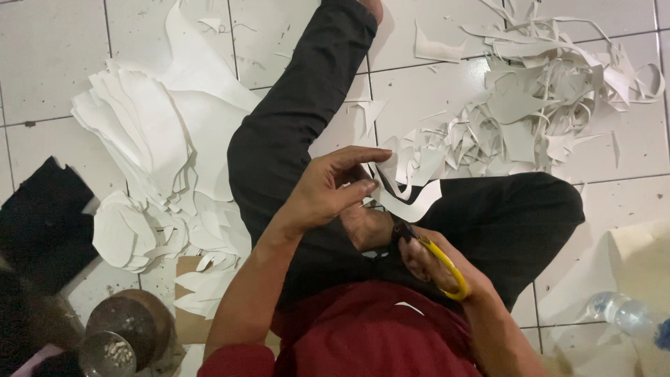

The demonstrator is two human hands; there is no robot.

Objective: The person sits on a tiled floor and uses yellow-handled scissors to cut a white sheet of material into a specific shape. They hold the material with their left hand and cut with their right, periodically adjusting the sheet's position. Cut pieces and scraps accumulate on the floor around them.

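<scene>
The person is sitting on the tiled floor (pixel 56 63), black-trousered legs folded at frame centre. The left hand (pixel 328 192) is gripping a white sheet piece (pixel 412 202) at centre frame, fingers curled over its edge. The right hand (pixel 436 269), lower centre-right, is clenching yellow-handled scissors (pixel 447 269); their blades are lying just beside the left hand, at the piece. A stack of cut white shapes (pixel 153 160) is lying at left. A heap of white offcuts (pixel 530 105) is filling the upper right. A clear plastic bottle (pixel 624 314) is lying at lower right. A round metal tin (pixel 108 352) is standing at lower left.
</scene>
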